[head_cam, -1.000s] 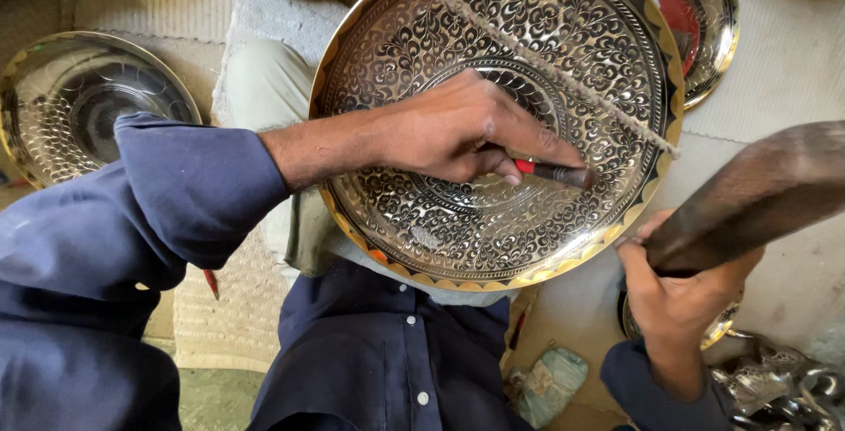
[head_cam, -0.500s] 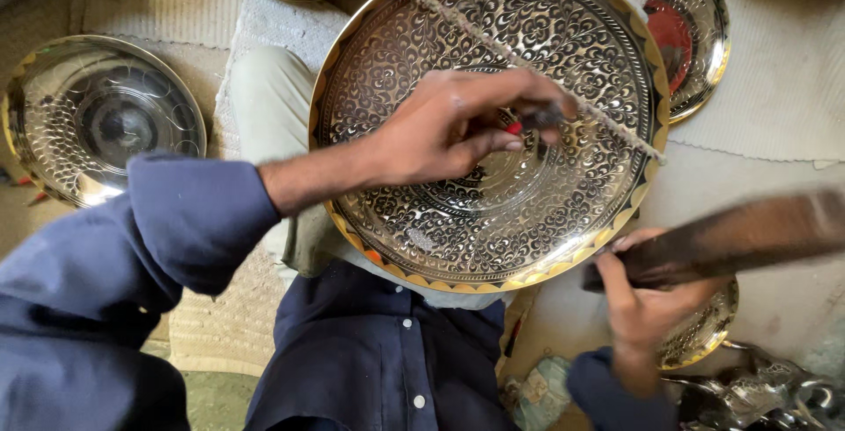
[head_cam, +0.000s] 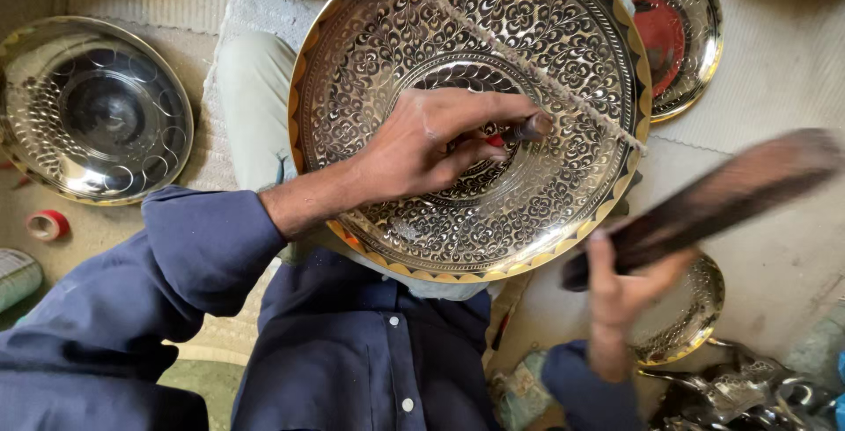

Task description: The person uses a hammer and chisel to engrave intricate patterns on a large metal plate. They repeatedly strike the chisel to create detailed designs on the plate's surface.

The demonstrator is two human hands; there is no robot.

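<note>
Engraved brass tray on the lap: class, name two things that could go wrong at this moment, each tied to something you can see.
1. The left hand holds a small punch on the tray; the raised wooden bat in the right hand might hit a finger.
2. The tray leans on the knee under a cord, so it might shift and spoil the pattern.

**Around the work: plates, tape and cloth**

Left of the left hand, well apart, lies a plain brass plate; below it a red tape roll. Beyond the right hand sits a red-centred plate. Under that hand rests a small engraved plate, beside crumpled foil.
</note>
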